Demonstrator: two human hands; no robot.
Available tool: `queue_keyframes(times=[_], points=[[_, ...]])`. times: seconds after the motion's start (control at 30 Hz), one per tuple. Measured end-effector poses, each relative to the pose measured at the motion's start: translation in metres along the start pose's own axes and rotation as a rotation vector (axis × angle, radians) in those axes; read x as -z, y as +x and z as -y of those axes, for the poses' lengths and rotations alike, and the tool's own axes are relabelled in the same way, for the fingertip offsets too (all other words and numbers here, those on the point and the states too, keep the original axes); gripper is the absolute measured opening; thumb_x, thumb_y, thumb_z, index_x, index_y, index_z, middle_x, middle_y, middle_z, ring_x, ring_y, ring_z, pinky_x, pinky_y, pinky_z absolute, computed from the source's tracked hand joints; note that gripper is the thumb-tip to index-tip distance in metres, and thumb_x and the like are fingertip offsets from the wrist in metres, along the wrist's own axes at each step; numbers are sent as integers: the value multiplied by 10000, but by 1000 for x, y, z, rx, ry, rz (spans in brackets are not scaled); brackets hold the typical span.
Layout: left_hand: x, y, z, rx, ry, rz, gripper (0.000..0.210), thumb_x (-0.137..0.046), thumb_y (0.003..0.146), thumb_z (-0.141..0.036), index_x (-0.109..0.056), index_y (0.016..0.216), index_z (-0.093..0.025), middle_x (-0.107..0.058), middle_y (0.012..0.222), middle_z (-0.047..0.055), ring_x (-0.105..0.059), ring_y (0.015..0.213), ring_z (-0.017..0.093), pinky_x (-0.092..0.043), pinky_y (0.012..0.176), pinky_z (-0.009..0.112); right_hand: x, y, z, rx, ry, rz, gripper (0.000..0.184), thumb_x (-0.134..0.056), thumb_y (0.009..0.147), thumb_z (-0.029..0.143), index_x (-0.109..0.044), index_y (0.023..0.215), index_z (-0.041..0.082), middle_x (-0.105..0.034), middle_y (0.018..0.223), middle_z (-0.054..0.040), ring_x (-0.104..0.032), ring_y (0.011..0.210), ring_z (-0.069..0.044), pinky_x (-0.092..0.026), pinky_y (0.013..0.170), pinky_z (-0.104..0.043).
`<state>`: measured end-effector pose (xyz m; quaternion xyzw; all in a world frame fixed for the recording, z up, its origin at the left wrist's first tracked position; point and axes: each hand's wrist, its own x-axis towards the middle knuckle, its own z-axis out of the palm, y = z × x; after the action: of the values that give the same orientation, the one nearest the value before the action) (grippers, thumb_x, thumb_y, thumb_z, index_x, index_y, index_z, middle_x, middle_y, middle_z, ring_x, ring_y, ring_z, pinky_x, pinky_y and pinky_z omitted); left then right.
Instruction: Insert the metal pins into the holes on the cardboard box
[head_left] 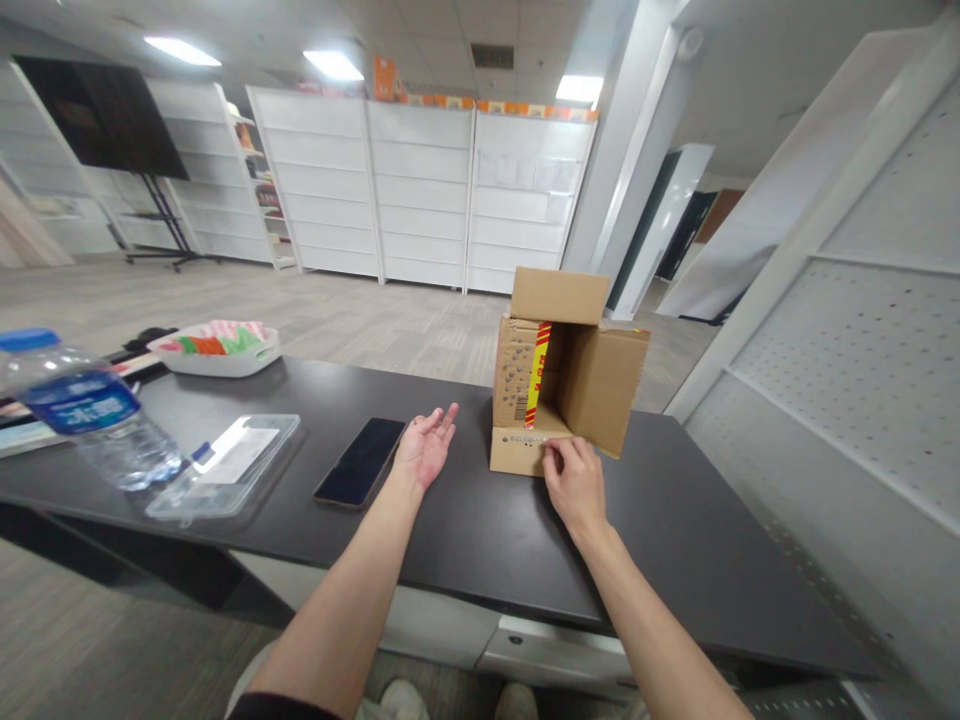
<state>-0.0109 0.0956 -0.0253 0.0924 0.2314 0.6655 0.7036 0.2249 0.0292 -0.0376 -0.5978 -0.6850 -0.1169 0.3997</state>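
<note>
A cardboard box [592, 385] stands on the dark desk with its open side toward me and its flaps spread. Small round greyish pieces dot its left flap, beside a yellow and red tape strip [538, 375]. More small pieces [525, 439] form a row on the lower front flap. At the right end of that row, my right hand [576, 480] touches the flap with fingers pinched; whatever lies between them is hidden. My left hand [427, 448] is held palm up left of the box, fingers apart, with nothing discernible in it. A black phone [361, 462] lies just left of that hand.
On the left are a clear plastic case [232, 465] with a white paper, a blue-capped water bottle [90, 400] and a white basket [217, 360] holding colourful packets. A white perforated panel [862, 300] rises along the right. The desk's front edge [465, 595] runs below my forearms.
</note>
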Motion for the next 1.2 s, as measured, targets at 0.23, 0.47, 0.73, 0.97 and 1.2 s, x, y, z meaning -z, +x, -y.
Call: queue_keyframes(times=[0.23,0.47,0.73,0.97,1.2], points=[[2,2,1,0,3,1,327,-665,651,-4,-390,553,-151,-692,731,-41,-678,943,191,-311,1023,365,-2,1,11,57,-22,80,131,-486,853,186,-612,880,206,-602,908,-53,-513,882,-211,-354,770,-326],[3,2,0,-2,4,13,332,-671,653,-13,-389,546,-152,-691,732,-44,-679,941,191,-319,1012,355,-9,8,24,62,-32,99,123,-507,843,194,-617,896,212,-586,926,-56,-491,908,-219,-348,773,-333],[6,4,1,0,6,14,316,-658,662,-7,-401,551,-153,-689,739,-44,-674,956,187,-315,1021,358,-23,10,41,30,-45,45,132,-546,818,221,-626,923,214,-572,1006,-71,-464,960,-239,-318,822,-362],[5,4,0,2,11,19,316,-656,666,-10,-400,548,-152,-688,732,-44,-669,968,184,-304,1034,359,-28,7,42,16,-43,14,146,-542,826,240,-615,947,207,-555,1057,-77,-447,994,-241,-305,854,-366],[6,5,0,1,9,25,303,-669,656,-17,-419,554,-155,-693,731,-45,-671,963,187,-291,1042,371,-27,9,43,14,-38,31,142,-529,822,227,-614,935,207,-552,1052,-83,-455,992,-247,-308,855,-378]])
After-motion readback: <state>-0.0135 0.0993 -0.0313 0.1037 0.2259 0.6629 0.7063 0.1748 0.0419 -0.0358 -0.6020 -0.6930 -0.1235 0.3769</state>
